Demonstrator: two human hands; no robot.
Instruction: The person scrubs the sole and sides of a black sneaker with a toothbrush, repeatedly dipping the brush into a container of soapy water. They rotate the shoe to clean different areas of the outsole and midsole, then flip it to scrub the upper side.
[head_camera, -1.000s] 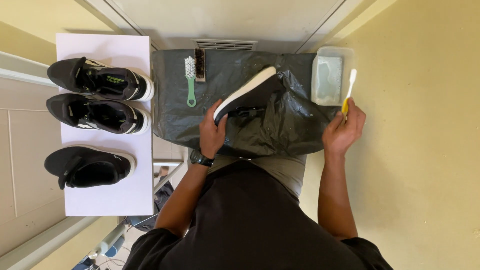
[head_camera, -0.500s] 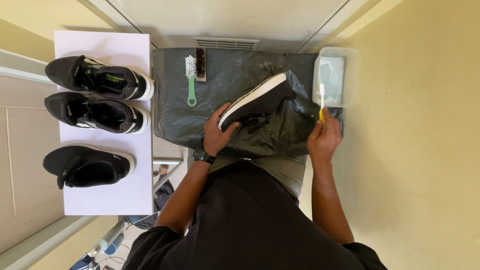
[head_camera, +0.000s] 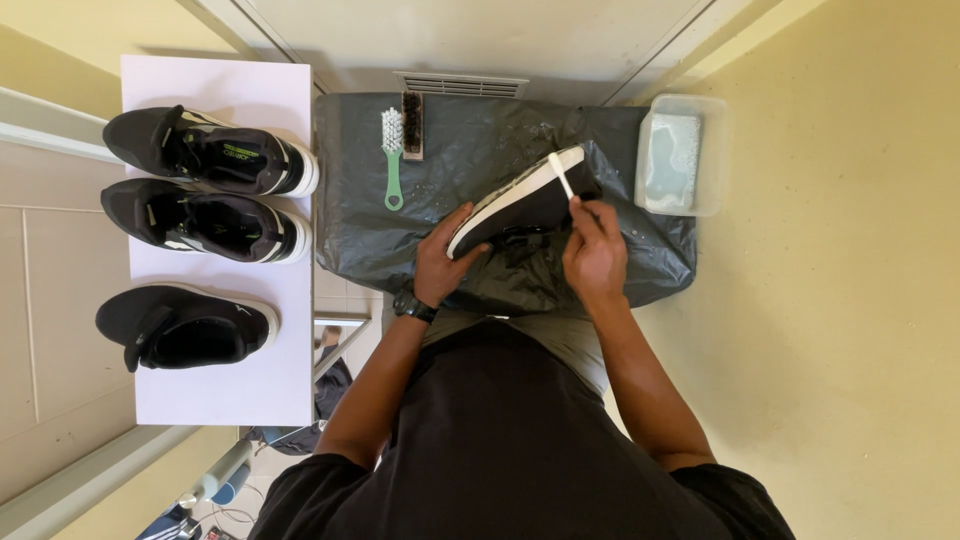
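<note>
The black sneaker (head_camera: 525, 205) looks light and fairly stiff through its white sole, soft in the upper, so the heel end seems the sensible place to grip it. It is tilted on its side above the dark plastic sheet (head_camera: 450, 150), sole edge turned up. The left hand (head_camera: 445, 262) is wrapped around its heel end; the right hand (head_camera: 595, 250) is closed on a small white brush (head_camera: 562, 174) touching the sole's rim. A tub of soapy water (head_camera: 680, 152) sits just beside them, a green-handled brush (head_camera: 393, 160) farther left.
</note>
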